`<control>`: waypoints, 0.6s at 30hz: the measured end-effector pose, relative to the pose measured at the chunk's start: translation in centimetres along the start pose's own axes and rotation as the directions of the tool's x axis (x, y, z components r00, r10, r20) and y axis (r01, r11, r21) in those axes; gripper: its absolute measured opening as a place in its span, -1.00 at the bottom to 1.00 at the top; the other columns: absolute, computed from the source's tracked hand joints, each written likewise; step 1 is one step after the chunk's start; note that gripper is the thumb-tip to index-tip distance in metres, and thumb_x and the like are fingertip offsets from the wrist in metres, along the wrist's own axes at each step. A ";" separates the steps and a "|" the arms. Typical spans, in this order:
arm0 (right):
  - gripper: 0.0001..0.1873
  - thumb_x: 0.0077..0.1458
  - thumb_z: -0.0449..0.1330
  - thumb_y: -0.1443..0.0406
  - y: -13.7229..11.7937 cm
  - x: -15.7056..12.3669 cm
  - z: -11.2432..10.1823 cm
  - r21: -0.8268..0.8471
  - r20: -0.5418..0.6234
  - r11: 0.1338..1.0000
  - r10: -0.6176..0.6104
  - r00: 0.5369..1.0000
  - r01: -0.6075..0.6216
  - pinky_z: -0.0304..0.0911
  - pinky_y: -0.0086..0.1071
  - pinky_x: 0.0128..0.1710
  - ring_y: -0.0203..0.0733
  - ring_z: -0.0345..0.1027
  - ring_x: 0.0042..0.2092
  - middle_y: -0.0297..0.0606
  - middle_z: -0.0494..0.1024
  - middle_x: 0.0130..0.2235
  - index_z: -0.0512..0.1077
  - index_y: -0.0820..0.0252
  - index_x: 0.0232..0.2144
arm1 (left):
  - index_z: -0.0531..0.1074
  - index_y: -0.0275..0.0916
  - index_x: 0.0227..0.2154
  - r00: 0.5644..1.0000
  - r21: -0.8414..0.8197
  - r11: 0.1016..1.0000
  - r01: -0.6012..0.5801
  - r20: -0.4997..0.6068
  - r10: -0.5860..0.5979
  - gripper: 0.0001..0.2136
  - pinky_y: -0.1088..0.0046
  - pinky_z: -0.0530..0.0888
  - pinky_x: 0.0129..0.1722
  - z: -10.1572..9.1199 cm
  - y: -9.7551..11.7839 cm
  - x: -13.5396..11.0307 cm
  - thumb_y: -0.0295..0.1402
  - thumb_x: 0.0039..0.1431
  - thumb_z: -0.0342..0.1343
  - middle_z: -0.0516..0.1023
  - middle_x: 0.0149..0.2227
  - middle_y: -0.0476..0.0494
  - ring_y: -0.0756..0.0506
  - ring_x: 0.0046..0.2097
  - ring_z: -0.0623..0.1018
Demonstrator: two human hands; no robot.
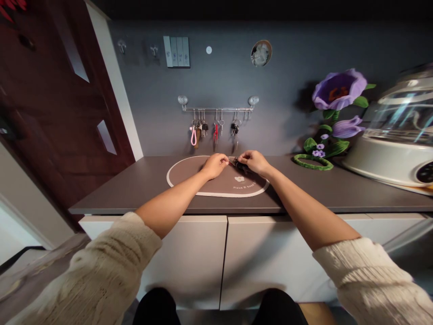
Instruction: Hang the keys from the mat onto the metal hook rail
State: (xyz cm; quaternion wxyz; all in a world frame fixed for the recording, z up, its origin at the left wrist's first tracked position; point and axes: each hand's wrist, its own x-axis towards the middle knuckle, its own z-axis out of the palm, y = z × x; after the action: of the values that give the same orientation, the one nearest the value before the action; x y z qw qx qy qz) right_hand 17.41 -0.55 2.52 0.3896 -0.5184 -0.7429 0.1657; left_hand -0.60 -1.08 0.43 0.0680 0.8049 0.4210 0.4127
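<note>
Both my hands meet over the far part of an oval brown mat (pixel 189 183) with a white border on the dark countertop. My left hand (pixel 215 165) is closed in a pinch on one end of a small dark bunch of keys (pixel 237 163). My right hand (pixel 254 161) is closed on the other end of the same bunch. The keys hang just above the mat. On the wall behind, a metal hook rail (pixel 217 109) carries several other key bunches, one with a pink strap (pixel 193 136) and one with a red tag (pixel 215 131).
The grey countertop (pixel 135 189) tops white cabinet doors (pixel 189 257). A purple fabric flower with a green ring base (pixel 324 135) stands at the right, and a white appliance with a clear lid (pixel 395 144) beyond it. A dark wooden door (pixel 50 113) is at left.
</note>
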 end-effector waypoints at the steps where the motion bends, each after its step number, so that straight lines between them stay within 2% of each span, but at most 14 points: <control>1: -0.87 -0.10 0.17 0.27 0.0 0.0 0.0 0.066 0.001 0.998 0.005 1.000 -0.005 0.08 -0.46 -0.50 -0.38 0.16 -0.57 -0.37 0.38 -0.62 0.39 0.25 -0.55 | 0.44 -0.29 -0.44 1.000 -0.001 1.000 -0.008 -0.007 0.008 -0.90 0.48 0.33 -0.30 0.0 0.0 0.0 -0.47 0.02 0.02 0.46 -0.41 -0.08 0.01 -0.38 0.38; 7: -0.84 -0.13 0.21 0.25 -0.4 0.1 -0.3 0.420 -0.100 0.907 0.022 0.995 0.022 0.11 -0.46 -0.48 -0.39 0.17 -0.52 -0.36 0.37 -0.57 0.33 0.23 -0.57 | 0.43 -0.28 -0.44 0.999 -0.027 0.999 -0.026 -0.030 0.025 -0.90 0.48 0.32 -0.32 0.1 -0.1 0.1 -0.47 0.03 0.01 0.44 -0.45 -0.05 0.01 -0.39 0.37; 13: -0.75 -0.21 0.27 0.17 -0.8 0.2 -0.9 0.541 -0.221 0.835 0.025 0.975 0.101 0.15 -0.45 -0.39 -0.39 0.19 -0.46 -0.37 0.37 -0.52 0.34 0.23 -0.54 | 0.43 -0.27 -0.46 0.997 -0.030 0.999 -0.024 -0.072 0.022 -0.90 0.49 0.30 -0.33 0.2 0.1 0.2 -0.46 0.02 0.01 0.43 -0.45 -0.05 0.01 -0.38 0.36; 18: -0.73 -0.20 0.26 0.14 -0.6 0.4 -1.1 0.651 -0.226 0.743 -0.005 0.974 0.155 0.15 -0.48 -0.41 -0.41 0.20 -0.45 -0.40 0.37 -0.49 0.35 0.18 -0.49 | 0.43 -0.27 -0.44 0.993 -0.032 0.999 -0.041 -0.116 0.037 -0.89 0.49 0.31 -0.33 0.2 0.2 0.2 -0.43 0.05 0.00 0.43 -0.44 -0.06 0.00 -0.37 0.37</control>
State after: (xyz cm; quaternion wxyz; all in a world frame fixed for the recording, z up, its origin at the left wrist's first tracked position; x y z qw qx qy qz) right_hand 17.79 -0.58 3.80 0.6314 -0.3276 -0.6113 0.3469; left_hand -0.27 -0.96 0.50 0.0494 0.7863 0.4013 0.4670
